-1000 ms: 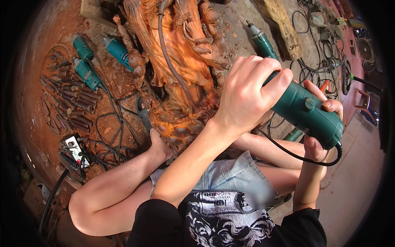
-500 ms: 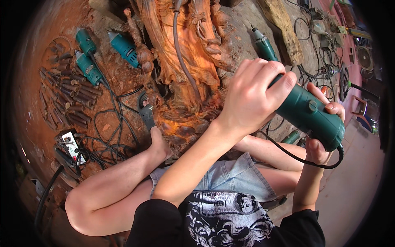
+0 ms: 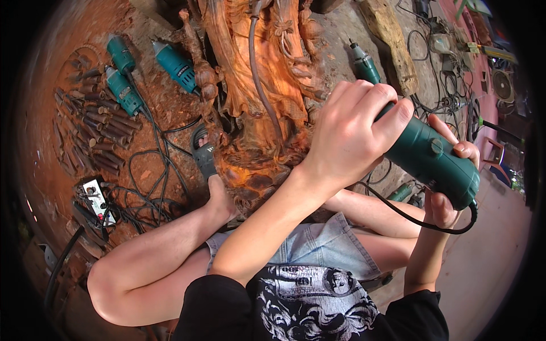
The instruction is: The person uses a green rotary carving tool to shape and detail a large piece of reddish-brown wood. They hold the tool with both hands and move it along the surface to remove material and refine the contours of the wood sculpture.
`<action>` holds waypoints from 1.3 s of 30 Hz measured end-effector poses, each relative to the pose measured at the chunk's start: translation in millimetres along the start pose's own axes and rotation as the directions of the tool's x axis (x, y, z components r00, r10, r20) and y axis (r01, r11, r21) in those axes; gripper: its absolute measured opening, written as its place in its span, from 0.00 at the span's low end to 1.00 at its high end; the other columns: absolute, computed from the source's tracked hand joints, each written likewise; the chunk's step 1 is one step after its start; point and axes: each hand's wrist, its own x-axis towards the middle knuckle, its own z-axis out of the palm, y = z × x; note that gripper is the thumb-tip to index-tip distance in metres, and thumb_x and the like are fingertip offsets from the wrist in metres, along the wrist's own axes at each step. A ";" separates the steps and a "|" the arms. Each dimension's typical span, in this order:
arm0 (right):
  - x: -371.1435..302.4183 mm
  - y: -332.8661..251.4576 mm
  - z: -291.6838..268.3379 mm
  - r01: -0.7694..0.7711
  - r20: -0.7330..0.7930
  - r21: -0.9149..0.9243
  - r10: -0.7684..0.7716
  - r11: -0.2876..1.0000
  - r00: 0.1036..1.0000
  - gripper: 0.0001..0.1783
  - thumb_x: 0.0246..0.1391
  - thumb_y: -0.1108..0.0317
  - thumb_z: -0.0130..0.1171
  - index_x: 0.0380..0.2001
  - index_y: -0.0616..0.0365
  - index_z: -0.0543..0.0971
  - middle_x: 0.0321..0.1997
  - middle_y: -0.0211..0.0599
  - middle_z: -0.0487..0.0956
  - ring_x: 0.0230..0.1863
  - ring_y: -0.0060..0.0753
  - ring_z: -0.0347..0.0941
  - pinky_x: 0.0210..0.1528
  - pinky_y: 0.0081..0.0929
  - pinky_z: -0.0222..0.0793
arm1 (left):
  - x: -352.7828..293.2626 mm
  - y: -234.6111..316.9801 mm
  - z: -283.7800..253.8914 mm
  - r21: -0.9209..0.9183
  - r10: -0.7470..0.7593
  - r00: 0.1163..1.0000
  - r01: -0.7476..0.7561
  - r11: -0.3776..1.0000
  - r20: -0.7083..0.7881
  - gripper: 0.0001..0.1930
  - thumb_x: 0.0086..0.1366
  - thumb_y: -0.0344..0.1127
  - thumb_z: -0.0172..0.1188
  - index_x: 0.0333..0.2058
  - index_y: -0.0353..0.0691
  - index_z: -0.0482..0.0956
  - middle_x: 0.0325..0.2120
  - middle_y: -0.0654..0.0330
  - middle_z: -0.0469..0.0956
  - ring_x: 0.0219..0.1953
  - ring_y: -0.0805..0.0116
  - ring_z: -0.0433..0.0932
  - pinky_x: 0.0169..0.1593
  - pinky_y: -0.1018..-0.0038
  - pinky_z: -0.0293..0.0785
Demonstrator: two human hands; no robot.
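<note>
Two hands on green grinder (image 3: pixel 424 156); left hand (image 3: pixel 352 136) grips front; right hand (image 3: pixel 446 187) rear.

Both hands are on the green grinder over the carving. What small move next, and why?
Probably ease the tip down toward the carving. The left hand wraps the front of the green grinder and hides its tip; the right hand steadies the rear by the cord. Whether the tip touches wood cannot be told.

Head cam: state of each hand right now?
Left hand: closed around the front of the green power tool.
Right hand: gripping the rear of the same tool.
</note>
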 end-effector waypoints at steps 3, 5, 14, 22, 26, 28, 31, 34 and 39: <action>-1.6 -1.0 -1.2 -0.034 -0.026 -0.029 0.033 0.999 0.999 0.44 0.51 0.54 0.81 0.63 0.53 0.66 0.73 0.80 0.65 0.73 0.74 0.68 0.72 0.58 0.69 | -1.4 0.3 2.6 -0.024 -0.004 1.000 0.004 1.000 0.012 0.17 0.48 0.28 0.74 0.40 0.44 0.84 0.36 0.62 0.81 0.37 0.59 0.84 0.41 0.63 0.78; -1.7 -0.7 -1.2 -0.039 -0.032 -0.041 0.038 0.998 0.999 0.44 0.51 0.54 0.81 0.63 0.53 0.65 0.73 0.80 0.65 0.73 0.73 0.68 0.72 0.58 0.70 | -0.3 0.4 1.4 -0.014 -0.009 1.000 0.009 1.000 0.016 0.17 0.49 0.28 0.73 0.40 0.44 0.84 0.36 0.62 0.81 0.38 0.59 0.84 0.41 0.63 0.78; -20.9 10.8 -4.1 -0.014 -0.027 0.054 0.015 0.998 1.000 0.54 0.41 0.44 0.85 0.65 0.47 0.65 0.77 0.71 0.63 0.77 0.73 0.62 0.75 0.63 0.64 | 2.8 3.3 -10.8 0.015 0.071 0.996 -0.072 0.997 0.046 0.16 0.51 0.31 0.73 0.40 0.43 0.84 0.35 0.61 0.80 0.37 0.61 0.84 0.38 0.64 0.78; -89.0 38.7 7.3 -0.005 -0.176 0.463 0.098 0.886 0.979 0.49 0.40 0.51 0.85 0.64 0.43 0.70 0.81 0.59 0.60 0.80 0.66 0.57 0.79 0.65 0.58 | -22.9 14.6 4.6 -0.018 0.195 0.961 -0.195 0.981 0.195 0.13 0.55 0.35 0.67 0.41 0.46 0.84 0.36 0.63 0.80 0.39 0.62 0.82 0.38 0.66 0.78; -80.0 49.4 17.7 -0.024 -0.269 0.456 0.163 0.890 0.949 0.42 0.42 0.57 0.79 0.61 0.43 0.71 0.80 0.57 0.62 0.79 0.65 0.59 0.78 0.66 0.60 | -22.1 0.3 9.8 -0.003 0.229 0.956 -0.232 0.973 0.182 0.13 0.52 0.36 0.68 0.39 0.45 0.86 0.35 0.63 0.82 0.37 0.62 0.83 0.37 0.66 0.77; -77.6 57.9 19.2 -0.001 -0.232 0.482 0.128 0.876 0.964 0.42 0.42 0.57 0.79 0.61 0.41 0.71 0.80 0.57 0.61 0.79 0.66 0.59 0.77 0.67 0.61 | -24.6 -4.1 10.6 0.007 0.228 0.965 -0.230 0.973 0.128 0.14 0.49 0.36 0.69 0.37 0.45 0.87 0.33 0.63 0.82 0.35 0.61 0.83 0.37 0.66 0.77; -72.0 67.8 26.0 0.049 -0.207 0.545 0.078 0.837 0.975 0.41 0.43 0.57 0.78 0.61 0.39 0.71 0.80 0.58 0.61 0.78 0.70 0.59 0.76 0.69 0.62 | -25.8 -6.4 10.9 0.028 0.227 0.963 -0.234 0.972 0.148 0.15 0.46 0.36 0.70 0.36 0.45 0.87 0.33 0.64 0.82 0.34 0.61 0.83 0.36 0.67 0.77; -72.1 75.4 35.9 0.097 -0.223 0.572 0.040 0.814 0.974 0.38 0.45 0.59 0.74 0.60 0.40 0.70 0.78 0.64 0.61 0.76 0.81 0.59 0.74 0.75 0.63 | -28.9 -5.3 7.2 0.065 0.207 0.966 -0.220 0.973 0.155 0.16 0.44 0.37 0.70 0.36 0.46 0.88 0.32 0.64 0.82 0.34 0.61 0.83 0.36 0.67 0.76; -73.0 80.2 45.7 0.098 -0.241 0.547 0.044 0.831 0.970 0.36 0.46 0.61 0.73 0.59 0.40 0.70 0.77 0.65 0.63 0.75 0.85 0.59 0.72 0.77 0.66 | -33.2 -6.7 4.8 0.073 0.163 0.972 -0.177 0.981 0.166 0.13 0.47 0.35 0.70 0.35 0.45 0.86 0.35 0.63 0.80 0.37 0.61 0.80 0.40 0.63 0.74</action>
